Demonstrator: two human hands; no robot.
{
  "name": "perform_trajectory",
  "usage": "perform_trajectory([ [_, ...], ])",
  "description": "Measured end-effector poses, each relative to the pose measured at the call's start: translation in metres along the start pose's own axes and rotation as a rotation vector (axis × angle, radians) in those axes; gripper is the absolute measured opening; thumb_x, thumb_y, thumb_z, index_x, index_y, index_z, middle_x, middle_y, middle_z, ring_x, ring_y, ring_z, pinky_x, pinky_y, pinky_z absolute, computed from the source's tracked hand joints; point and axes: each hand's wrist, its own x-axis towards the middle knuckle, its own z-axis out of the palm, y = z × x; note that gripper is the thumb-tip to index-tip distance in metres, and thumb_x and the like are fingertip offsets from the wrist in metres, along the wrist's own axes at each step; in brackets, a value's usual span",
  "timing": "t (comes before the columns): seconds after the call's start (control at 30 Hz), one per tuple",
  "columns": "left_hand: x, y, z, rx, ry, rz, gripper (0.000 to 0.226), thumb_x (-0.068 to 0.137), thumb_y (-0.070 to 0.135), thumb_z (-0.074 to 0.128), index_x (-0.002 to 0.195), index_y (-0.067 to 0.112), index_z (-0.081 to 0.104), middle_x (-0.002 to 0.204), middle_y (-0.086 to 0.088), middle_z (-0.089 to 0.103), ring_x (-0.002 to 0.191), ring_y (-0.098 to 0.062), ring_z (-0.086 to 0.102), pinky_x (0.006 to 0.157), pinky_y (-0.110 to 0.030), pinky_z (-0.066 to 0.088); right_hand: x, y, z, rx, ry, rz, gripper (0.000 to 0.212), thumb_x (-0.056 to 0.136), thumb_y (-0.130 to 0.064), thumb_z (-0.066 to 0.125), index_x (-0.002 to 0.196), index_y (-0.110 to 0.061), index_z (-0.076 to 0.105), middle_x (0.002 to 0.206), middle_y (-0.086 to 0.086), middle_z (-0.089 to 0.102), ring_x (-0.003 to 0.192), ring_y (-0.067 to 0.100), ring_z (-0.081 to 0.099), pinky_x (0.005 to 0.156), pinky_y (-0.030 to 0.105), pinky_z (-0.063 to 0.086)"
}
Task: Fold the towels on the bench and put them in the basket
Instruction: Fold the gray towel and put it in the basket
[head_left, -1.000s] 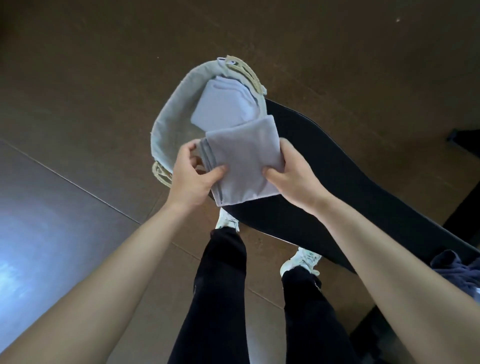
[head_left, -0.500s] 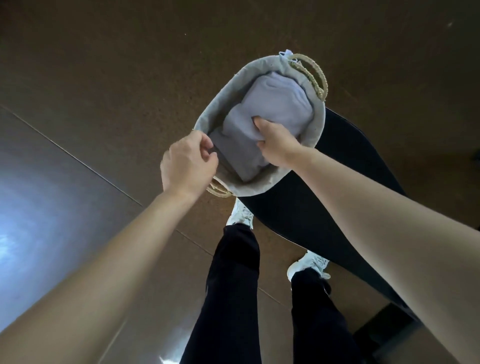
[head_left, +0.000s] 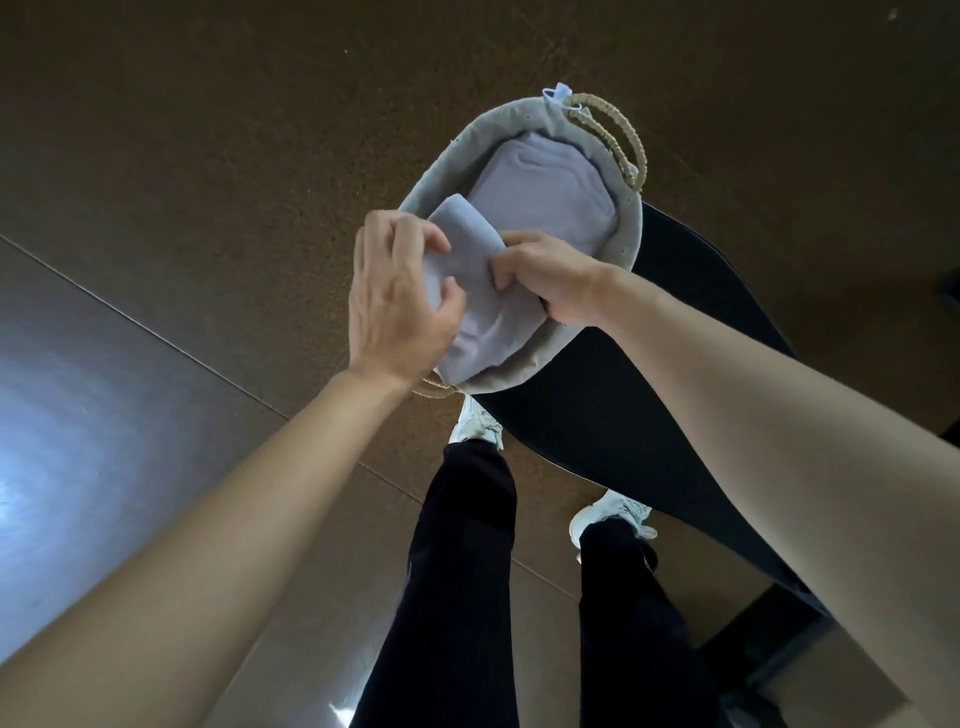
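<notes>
- Down in the basket, at the near end, sits the folded towel. A second ago both hands held it up over the basket.
- The left hand was off by the rim. Now it is back, with fingers and thumb bent round the towel's left side.
- The right hand curls its fingers on the right edge and pushes down.
- I think only letting go is left.
- It looks soft, pale purple-grey and a bit dented. It leans on another towel.
</notes>
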Motion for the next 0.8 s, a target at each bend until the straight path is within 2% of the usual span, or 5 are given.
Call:
perform_trajectory([
  [0.17,-0.007,-0.023,0.007,0.094,-0.244,0.058,0.027,0.083,0.018,0.077,0.107,0.012,0.066,0.115,-0.009,0.055,0.110,-0.028,0.055,0.086,-0.030,0.048,0.015,0.013,0.011,-0.670,0.226,-0.145,0.033,0.087,-0.010,0.058,0.120,-0.009,0.062,0.114,0.012,0.068,0.113,0.035,0.061,0.088,0.034,0.047],
  [0.27,-0.007,-0.023,0.019,0.141,-0.413,-0.012,0.045,0.082,0.026,0.079,0.123,0.012,0.065,0.133,-0.010,0.053,0.123,-0.032,0.052,0.093,-0.046,0.053,0.008,0.023,0.016,-0.749,0.286,-0.237,0.038,0.085,-0.017,0.061,0.123,-0.014,0.059,0.114,0.016,0.069,0.109,0.040,0.063,0.087,0.044,0.051],
  [0.43,0.002,-0.009,0.031,0.320,-0.484,-0.098,0.068,0.078,0.043,0.082,0.130,0.010,0.053,0.144,-0.014,0.042,0.128,-0.039,0.045,0.100,-0.048,0.045,-0.006,0.040,0.007,-0.836,0.345,-0.346,0.061,0.085,-0.019,0.067,0.143,-0.019,0.046,0.126,0.013,0.052,0.110,0.039,0.058,0.084,0.049,0.053],
  [0.6,0.001,0.001,0.053,0.403,-0.523,-0.213,0.097,0.068,0.048,0.090,0.139,0.006,0.039,0.151,-0.017,0.032,0.131,-0.045,0.043,0.092,-0.050,0.050,-0.016,0.053,0.006,-1.097,0.482,-0.469,0.041,0.088,-0.007,0.060,0.127,-0.016,0.053,0.120,0.014,0.047,0.104,0.035,0.054,0.061,0.042,0.044],
  [0.8,0.005,-0.004,0.068,0.373,-0.468,-0.251,0.107,0.064,0.047,0.092,0.144,0.008,0.032,0.149,-0.017,0.032,0.128,-0.048,0.048,0.082,-0.051,0.053,-0.016,0.057,0.010,-1.090,0.344,-0.726,0.040,0.090,-0.003,0.051,0.127,-0.013,0.063,0.106,0.015,0.056,0.094,0.036,0.057,0.062,0.043,0.048],
])
